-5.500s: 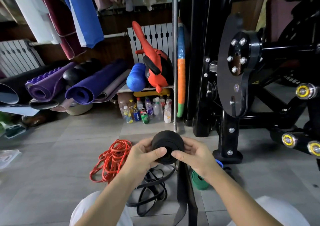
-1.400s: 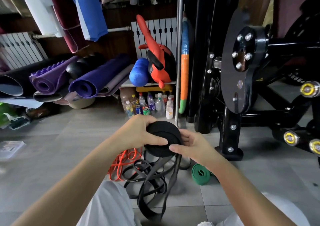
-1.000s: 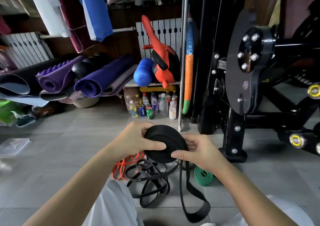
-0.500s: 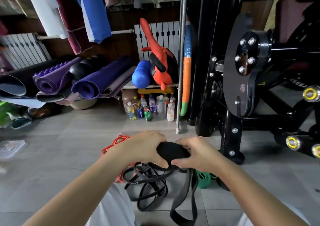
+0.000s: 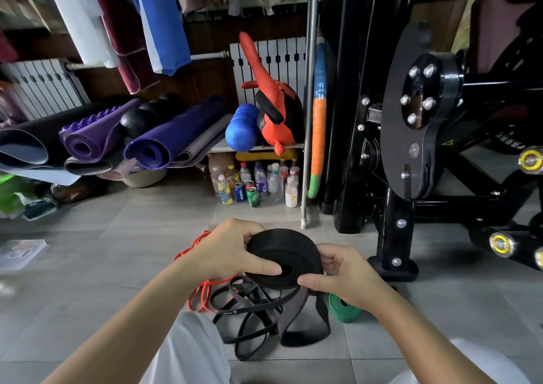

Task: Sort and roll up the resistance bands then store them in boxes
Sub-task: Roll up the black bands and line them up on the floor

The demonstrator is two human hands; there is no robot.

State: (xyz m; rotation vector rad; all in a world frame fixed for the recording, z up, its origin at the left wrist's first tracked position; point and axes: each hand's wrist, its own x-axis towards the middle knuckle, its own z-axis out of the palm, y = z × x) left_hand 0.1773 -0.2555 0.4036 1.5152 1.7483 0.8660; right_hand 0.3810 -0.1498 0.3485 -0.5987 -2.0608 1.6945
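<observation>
The coiled band point(image 5: 283, 258) sits between the left hand point(image 5: 226, 248) on its left and the right hand point(image 5: 343, 275) on its right, above loose bands point(image 5: 252, 316) lying on the floor point(image 5: 117, 251), with a small rolled band point(image 5: 343, 310) just right of them, bottles point(image 5: 255, 183) behind, rolled mats point(image 5: 117, 139) far left and a machine frame point(image 5: 390, 195) at right.

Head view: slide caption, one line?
Left hand and right hand grip a part-rolled black band over loose bands on the floor.
</observation>
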